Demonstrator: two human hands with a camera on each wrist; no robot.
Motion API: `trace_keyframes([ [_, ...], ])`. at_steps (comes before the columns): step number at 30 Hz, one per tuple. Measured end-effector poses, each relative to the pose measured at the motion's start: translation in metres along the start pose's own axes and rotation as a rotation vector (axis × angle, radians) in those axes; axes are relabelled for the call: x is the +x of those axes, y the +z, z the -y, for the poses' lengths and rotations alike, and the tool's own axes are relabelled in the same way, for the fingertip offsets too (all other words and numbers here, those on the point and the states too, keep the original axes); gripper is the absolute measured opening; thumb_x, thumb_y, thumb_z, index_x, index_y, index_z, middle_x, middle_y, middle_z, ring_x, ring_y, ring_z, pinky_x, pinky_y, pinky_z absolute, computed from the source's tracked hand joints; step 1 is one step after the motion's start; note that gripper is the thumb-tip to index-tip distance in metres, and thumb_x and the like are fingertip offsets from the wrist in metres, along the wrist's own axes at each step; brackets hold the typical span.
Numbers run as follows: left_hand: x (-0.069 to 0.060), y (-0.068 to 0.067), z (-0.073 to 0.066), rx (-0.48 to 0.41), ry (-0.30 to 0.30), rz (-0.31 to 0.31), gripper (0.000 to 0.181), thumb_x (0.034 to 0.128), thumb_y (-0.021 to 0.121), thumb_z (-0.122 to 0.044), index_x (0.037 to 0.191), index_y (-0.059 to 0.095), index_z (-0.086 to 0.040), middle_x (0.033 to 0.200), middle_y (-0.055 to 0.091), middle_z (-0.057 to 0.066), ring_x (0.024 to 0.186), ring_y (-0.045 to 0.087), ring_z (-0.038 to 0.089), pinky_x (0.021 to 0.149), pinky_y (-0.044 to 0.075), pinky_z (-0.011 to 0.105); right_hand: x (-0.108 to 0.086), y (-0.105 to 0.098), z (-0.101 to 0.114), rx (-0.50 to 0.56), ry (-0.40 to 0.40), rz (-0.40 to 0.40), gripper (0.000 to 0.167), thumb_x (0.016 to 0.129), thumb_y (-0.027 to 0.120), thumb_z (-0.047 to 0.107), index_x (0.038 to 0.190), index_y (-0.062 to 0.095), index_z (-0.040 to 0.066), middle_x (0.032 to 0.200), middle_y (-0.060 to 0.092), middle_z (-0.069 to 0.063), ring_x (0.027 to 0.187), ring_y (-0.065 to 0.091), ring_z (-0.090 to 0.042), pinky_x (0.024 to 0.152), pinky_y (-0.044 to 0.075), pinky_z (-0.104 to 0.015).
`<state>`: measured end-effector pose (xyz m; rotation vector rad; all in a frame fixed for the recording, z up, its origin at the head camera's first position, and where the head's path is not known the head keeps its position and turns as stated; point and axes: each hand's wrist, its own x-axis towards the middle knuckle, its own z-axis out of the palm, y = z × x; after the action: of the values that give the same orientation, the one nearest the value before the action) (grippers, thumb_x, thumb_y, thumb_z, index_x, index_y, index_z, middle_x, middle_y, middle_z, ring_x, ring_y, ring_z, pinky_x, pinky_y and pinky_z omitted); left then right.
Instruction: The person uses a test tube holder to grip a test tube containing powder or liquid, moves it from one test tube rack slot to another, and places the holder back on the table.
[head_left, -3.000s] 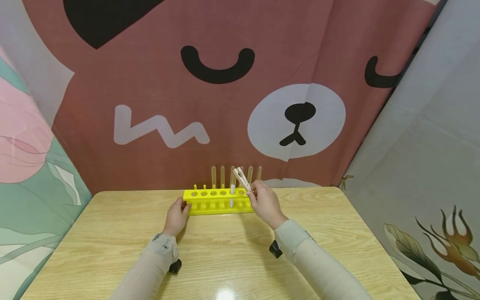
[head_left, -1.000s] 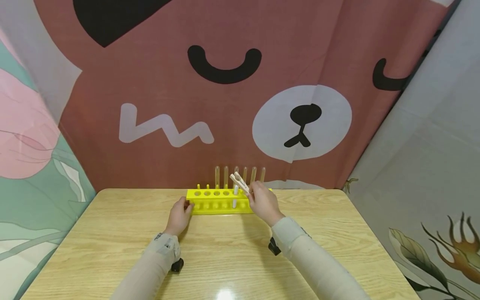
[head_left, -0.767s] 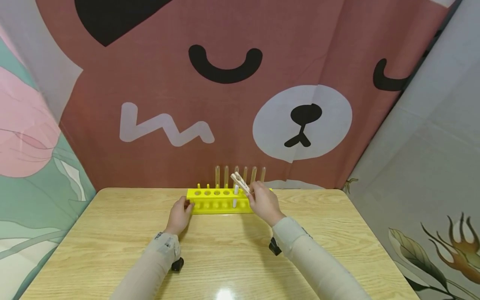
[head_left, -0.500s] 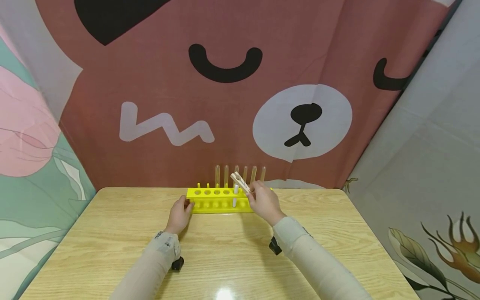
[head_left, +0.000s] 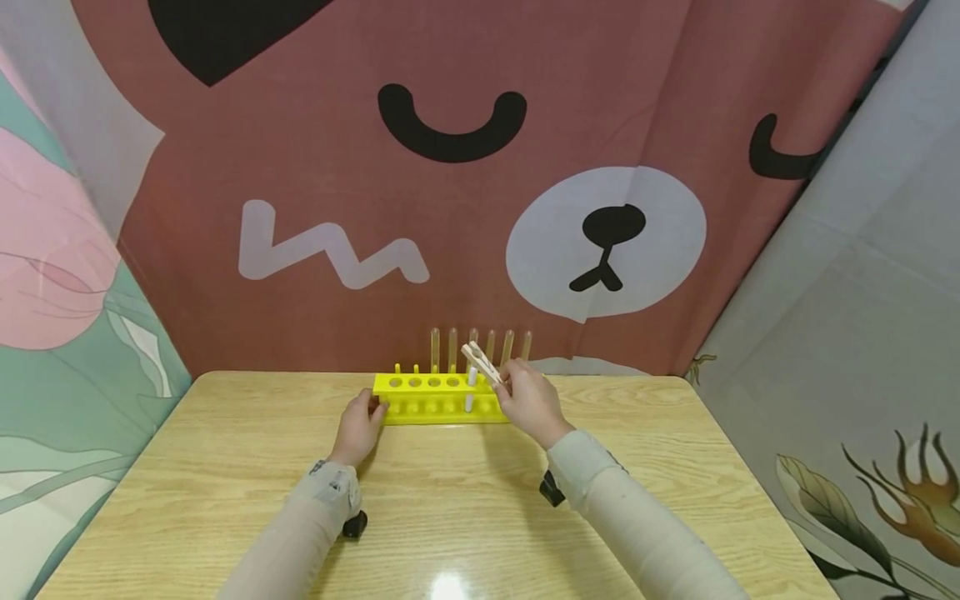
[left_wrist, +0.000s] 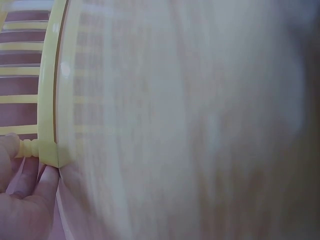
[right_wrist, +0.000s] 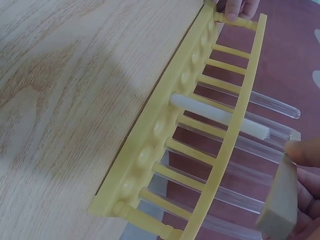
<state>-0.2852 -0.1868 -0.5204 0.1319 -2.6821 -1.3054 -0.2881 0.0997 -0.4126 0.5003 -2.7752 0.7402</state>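
Observation:
A yellow test tube rack (head_left: 420, 408) stands on the table. My left hand (head_left: 357, 427) grips its left end; in the left wrist view, thumb and fingers wrap the end post (left_wrist: 29, 148). My right hand (head_left: 534, 402) pinches a wooden test tube clamp (head_left: 482, 362), its head pointing up and left. In a front hole stands a glass test tube with white contents (right_wrist: 215, 114). The clamp's head is at this tube's upper end; whether it grips the glass is hidden by the thumb (right_wrist: 302, 151). The clamp's handle end (right_wrist: 280, 205) angles away from the rack.
Several clear test tubes (head_left: 435, 350) stand upside down on pegs along the rack's back row. Bare pegs (head_left: 397, 367) show at its left. A wooden table (head_left: 450, 500) lies below, with a printed bear curtain (head_left: 337, 167) close behind and curtains on both sides.
Since three seconds ago, the clamp has moved slightly down and left against the rack, toward the white-filled tube. Over the last second, hands and rack look nearly still; the head view shifts a little.

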Motion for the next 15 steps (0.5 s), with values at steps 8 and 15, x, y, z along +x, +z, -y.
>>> trace_keyframes([
  [8, 0.0001, 0.0002, 0.0003, -0.01, 0.011, -0.007, 0.026, 0.106, 0.053, -0.013, 0.123, 0.053, 0.007, 0.113, 0.061, 0.026, 0.105, 0.058, 0.038, 0.093, 0.05, 0.052, -0.0006, -0.002, 0.0027, -0.003, -0.008, -0.003, 0.011, 0.095, 0.071, 0.015, 0.096, 0.065, 0.006, 0.086, 0.058, -0.003, 0.057, 0.046, -0.014, 0.047, 0.04, -0.027],
  [15, 0.002, 0.0015, 0.0017, -0.015, 0.0, -0.002, 0.028, 0.1067, 0.052, -0.015, 0.125, 0.053, 0.006, 0.117, 0.061, 0.025, 0.109, 0.058, 0.037, 0.096, 0.049, 0.051, -0.0014, -0.0054, 0.0039, 0.014, -0.017, -0.01, 0.012, 0.096, 0.071, 0.016, 0.096, 0.066, 0.006, 0.082, 0.056, -0.002, 0.056, 0.046, -0.015, 0.046, 0.04, -0.028],
])
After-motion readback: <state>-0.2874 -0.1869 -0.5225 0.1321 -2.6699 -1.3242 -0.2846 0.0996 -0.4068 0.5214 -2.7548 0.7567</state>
